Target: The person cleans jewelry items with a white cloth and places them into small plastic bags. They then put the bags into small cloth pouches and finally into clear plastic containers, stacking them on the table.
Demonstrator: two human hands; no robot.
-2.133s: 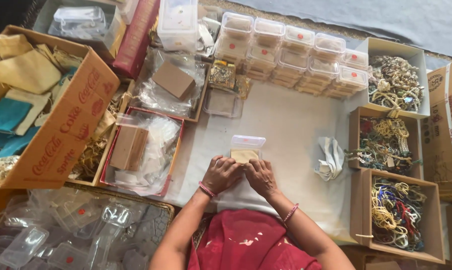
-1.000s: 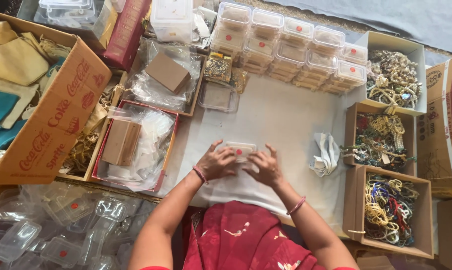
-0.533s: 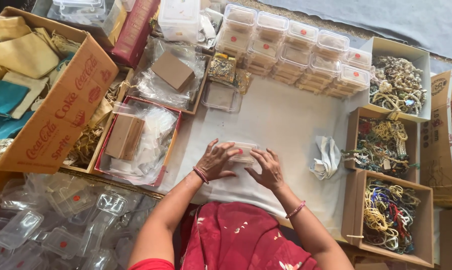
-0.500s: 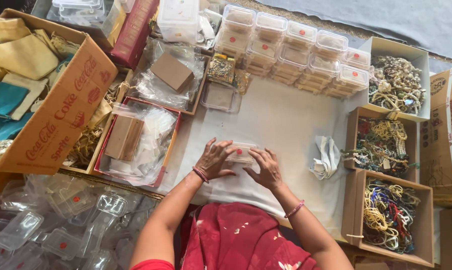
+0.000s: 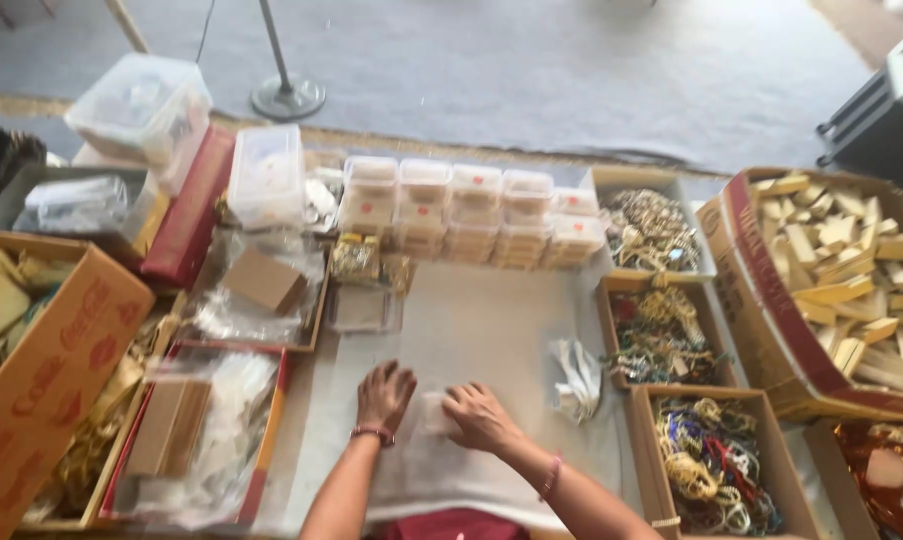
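A small clear plastic pouch (image 5: 436,412) lies flat on the pale cloth (image 5: 481,330) that covers the tabletop, low in the middle of the view. The left hand (image 5: 384,395) rests on its 9 o'clock edge with fingers spread flat, not closed around anything; the right hand (image 5: 479,416) presses down on its 3 o'clock side, fingers bent loosely over it. What the pouch holds I cannot tell, as the hands cover most of it.

The pouch looks slick and thin, so if either palm slides it could skid on the cloth or wrinkle. Pressure from one side only might let its contents creep toward the open end.

At 3 o'clock, close by, lies a crumpled white bag (image 5: 575,380); a wide sweep of the right hand could knock it. Beyond it sit open cardboard boxes of tangled jewellery (image 5: 711,460), which could snag a wrist bangle. At 12 o'clock stands a row of stacked clear lidded boxes (image 5: 471,215), and a small clear tray (image 5: 363,305) at 11 o'clock, both easy to nudge with a forward reach.
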